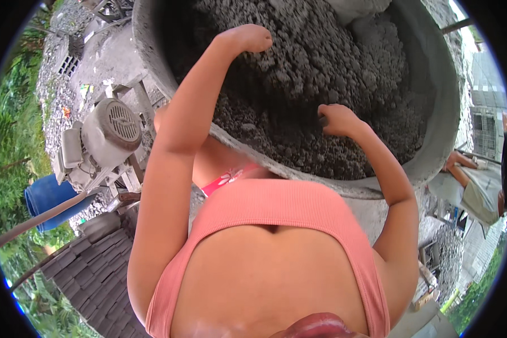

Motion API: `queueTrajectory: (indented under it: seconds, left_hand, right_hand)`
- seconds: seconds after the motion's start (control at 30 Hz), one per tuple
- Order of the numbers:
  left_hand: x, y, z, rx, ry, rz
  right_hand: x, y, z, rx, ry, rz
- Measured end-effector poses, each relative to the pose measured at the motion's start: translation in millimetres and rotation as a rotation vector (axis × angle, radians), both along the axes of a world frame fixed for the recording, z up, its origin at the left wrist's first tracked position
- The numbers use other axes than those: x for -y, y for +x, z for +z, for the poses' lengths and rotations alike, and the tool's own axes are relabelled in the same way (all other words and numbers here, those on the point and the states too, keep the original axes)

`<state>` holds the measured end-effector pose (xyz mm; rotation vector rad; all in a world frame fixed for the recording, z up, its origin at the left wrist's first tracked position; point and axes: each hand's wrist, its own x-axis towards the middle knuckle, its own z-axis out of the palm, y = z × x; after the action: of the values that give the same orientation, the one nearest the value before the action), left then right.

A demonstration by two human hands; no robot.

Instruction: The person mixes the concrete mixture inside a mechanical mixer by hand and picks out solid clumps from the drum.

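Observation:
A big round grey mixer drum fills the upper part of the view, loaded with dark, lumpy, damp cement mix. Both my arms reach over its near rim. My left hand is curled into a fist deep inside the drum, its knuckles against the mix; whether it holds anything is hidden. My right hand is closed on a small dark handle-like object that pokes out to its left, low over the mix near the rim.
An electric motor on a metal frame sits left of the drum, with a blue barrel below it. Stacked grey paving blocks lie at lower left. Another person stands at the right edge. Gravel and greenery surround.

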<state>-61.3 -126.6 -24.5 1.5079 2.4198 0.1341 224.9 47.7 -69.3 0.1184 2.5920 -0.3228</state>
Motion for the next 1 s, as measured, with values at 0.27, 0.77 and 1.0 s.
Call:
queueTrajectory:
  seconds: [0.27, 0.77, 1.0]
  left_hand:
    - [19.2, -6.6, 37.9, -0.042, 0.099, 0.199]
    - [48.3, -9.9, 67.7, -0.294, 0.337, 0.563]
    - [73.1, -34.1, 71.0, -0.457, 0.936, 0.552]
  right_hand:
    - [-5.3, 33.0, 132.3, -0.654, 0.128, -0.41]
    - [7.9, 56.4, 113.2, -0.634, -0.244, -0.278]
    - [42.2, 53.1, 125.7, -0.522, -0.301, -0.246]
